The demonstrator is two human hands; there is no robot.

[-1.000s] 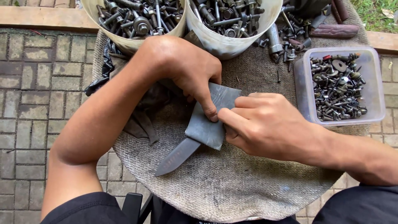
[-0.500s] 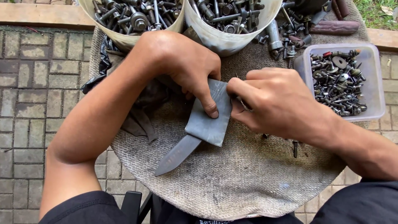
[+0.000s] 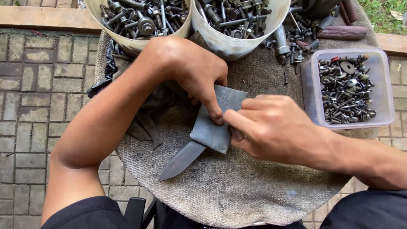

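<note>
The left hand (image 3: 193,74) is curling over the upper end of a dark blade (image 3: 182,160), thumb pressing a folded grey abrasive sheet (image 3: 216,123) onto it; the right hand (image 3: 271,127) is pinching the sheet's right edge, fingers closed on it. Doing this well probably means keeping the sheet flat, pressure even, and fingertips clear of the edge. The blade is lying diagonally on the burlap-covered table (image 3: 237,191), its dull grey point showing below-left of the sheet; two pails of bolts (image 3: 229,21) are sitting above the sheet, a clear tub of screws (image 3: 345,89) to its right.
</note>
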